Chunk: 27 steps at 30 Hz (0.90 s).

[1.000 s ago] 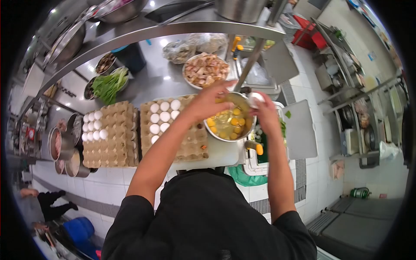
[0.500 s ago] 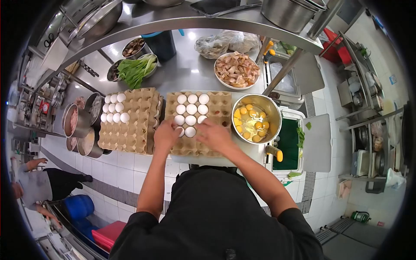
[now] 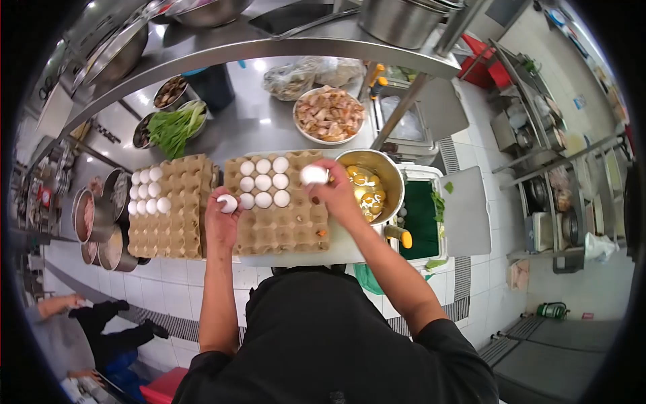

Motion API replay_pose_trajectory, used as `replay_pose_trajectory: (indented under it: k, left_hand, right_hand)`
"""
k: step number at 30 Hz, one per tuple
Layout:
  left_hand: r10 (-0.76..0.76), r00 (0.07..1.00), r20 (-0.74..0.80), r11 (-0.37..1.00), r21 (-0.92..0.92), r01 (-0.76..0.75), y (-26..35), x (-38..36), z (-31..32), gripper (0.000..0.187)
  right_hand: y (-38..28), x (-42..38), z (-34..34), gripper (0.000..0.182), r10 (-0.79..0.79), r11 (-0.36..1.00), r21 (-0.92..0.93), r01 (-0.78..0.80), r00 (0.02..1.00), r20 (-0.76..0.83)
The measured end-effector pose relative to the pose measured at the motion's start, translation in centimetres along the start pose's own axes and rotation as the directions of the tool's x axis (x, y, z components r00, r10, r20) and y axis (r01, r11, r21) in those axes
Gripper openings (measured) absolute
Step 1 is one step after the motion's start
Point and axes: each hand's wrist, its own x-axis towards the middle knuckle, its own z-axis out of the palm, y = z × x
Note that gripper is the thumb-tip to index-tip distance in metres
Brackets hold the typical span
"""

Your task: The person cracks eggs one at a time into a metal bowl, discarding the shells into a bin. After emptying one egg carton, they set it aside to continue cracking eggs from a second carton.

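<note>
My left hand is closed around a white egg at the left edge of the nearer cardboard egg tray. Over that tray's right side, my right hand grips another white egg, close to the rim of a steel pot. Several cracked eggs with whole yellow yolks lie in the pot, partly hidden by my right hand. Rows of white eggs sit in the tray's upper part. Small shell bits rest in its lower right cups.
A stacked egg tray with several eggs stands on the left. Behind are a bowl of chopped meat, leafy greens and bagged food. A steel shelf crosses above. Right of the pot is a green-lined bin. Another person stands at lower left.
Both hands have lifted from the tray's egg rows, each with an egg. The left moved left, the right moved up toward the pot. The whole view has shifted left.
</note>
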Motion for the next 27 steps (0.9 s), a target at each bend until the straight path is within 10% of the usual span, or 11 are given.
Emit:
replay_pose_trajectory:
  k: [6, 8, 9, 12, 17, 23, 27]
  left_hand:
    - [-0.173, 0.971, 0.166, 0.981, 0.121, 0.154, -1.9, 4.1, 8.9, 0.024]
    - [-0.19, 0.95, 0.248, 0.958, 0.257, 0.124, -3.6, 4.3, 13.4, 0.026]
    - [-0.202, 0.936, 0.287, 0.941, 0.322, 0.104, -4.5, 4.4, 15.4, 0.027]
    - [-0.254, 0.876, 0.41, 0.906, 0.417, 0.068, -6.7, 4.3, 20.6, 0.034]
    - [-0.276, 0.813, 0.512, 0.813, 0.576, -0.087, -8.5, 4.0, 24.7, 0.049]
    - [-0.36, 0.486, 0.796, 0.543, 0.602, -0.585, -9.9, 5.9, 25.8, 0.043]
    - [-0.291, 0.522, 0.802, 0.495, 0.593, -0.635, -9.1, 3.9, 25.2, 0.044]
  right_hand:
    - [-6.0, 6.1, -9.9, 0.023, -0.214, 0.946, 0.083, 0.312, 0.798, -0.563]
    - [-6.8, 7.9, -12.2, 0.031, -0.207, 0.93, -0.026, 0.367, 0.462, -0.862]
    - [-6.1, 9.0, -13.4, 0.031, -0.211, 0.927, -0.029, 0.373, 0.458, -0.864]
    - [-6.1, 9.1, -13.2, 0.032, 0.09, 0.981, 0.191, 0.031, 0.801, -0.592]
    - [-6.4, 5.1, -14.6, 0.032, 0.081, 0.931, 0.351, 0.102, 0.879, -0.47]
    - [-5.2, 0.7, -14.1, 0.026, 0.25, 0.941, 0.247, -0.229, 0.967, -0.055]
    - [-4.8, 0.2, -14.4, 0.031, 0.298, 0.949, 0.113, -0.295, 0.954, -0.016]
